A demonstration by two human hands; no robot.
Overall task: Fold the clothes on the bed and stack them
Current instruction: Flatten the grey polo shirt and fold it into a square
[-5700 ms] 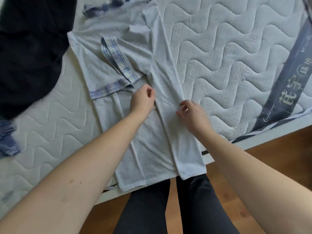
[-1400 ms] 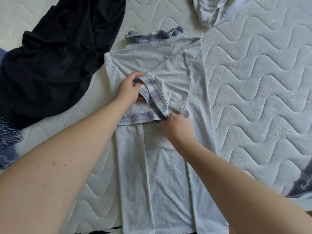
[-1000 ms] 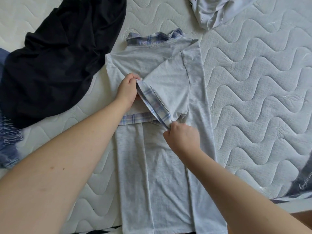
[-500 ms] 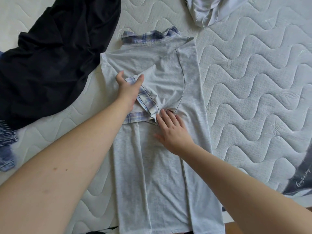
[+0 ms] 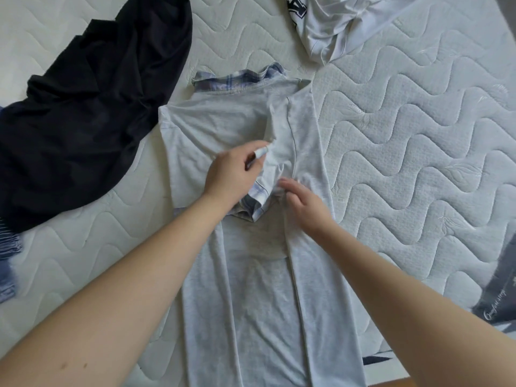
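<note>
Head view: grey shirt (image 5: 251,289) lies flat on the mattress (image 5: 418,163), sides folded in; left hand (image 5: 233,177) pinches the plaid sleeve cuff (image 5: 258,155), right hand (image 5: 305,208) flat and relaxed beside it; thin limp knit, likely shifts easily, so take hems or seams.

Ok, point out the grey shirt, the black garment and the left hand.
grey shirt (image 5: 251,303): head view, on its flat lower body panel.
black garment (image 5: 92,115): head view, on its crumpled middle.
left hand (image 5: 231,177): head view, on the back of the hand.
</note>
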